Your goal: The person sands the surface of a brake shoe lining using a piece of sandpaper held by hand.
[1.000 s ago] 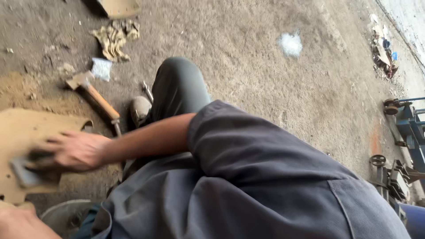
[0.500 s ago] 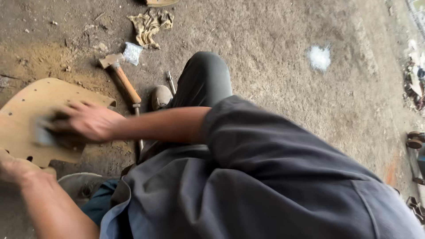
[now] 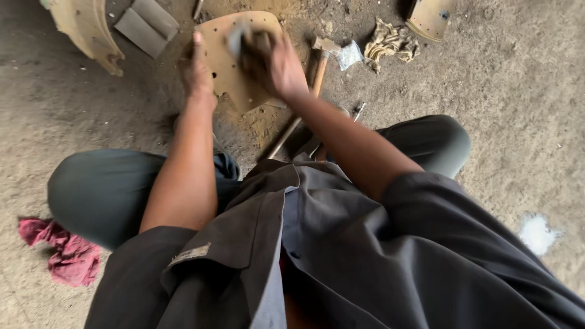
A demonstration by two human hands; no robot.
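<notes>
I crouch over a curved tan panel (image 3: 234, 67) dotted with small holes, lying on the dirt floor (image 3: 73, 134) just ahead of my knees. My right hand (image 3: 274, 64) is clenched around a small grey pad (image 3: 239, 38), likely an abrasive block, and presses it onto the panel's upper face; the hand is blurred with motion. My left hand (image 3: 196, 73) lies along the panel's left edge, fingers closed over the rim to steady it. By my judgement the step in hand is rubbing down the panel's surface. Pale dust heaped beside its lower edge suggests the work is well along. The next move calls for firm downward pressure from the right hand while the left keeps the piece from sliding on loose grit.

A wooden-handled hammer (image 3: 317, 67) lies just to the right of the panel, its handle running back toward my legs. Beyond its head sits a small clear plastic packet (image 3: 350, 55), crumpled, any label too small to tell, and beside that a wadded tan rag (image 3: 390, 41). A flat grey rectangular sheet (image 3: 146, 25) lies at upper left, near another curved tan piece (image 3: 85, 33). A red cloth (image 3: 61, 250) is bunched by my left knee.
</notes>
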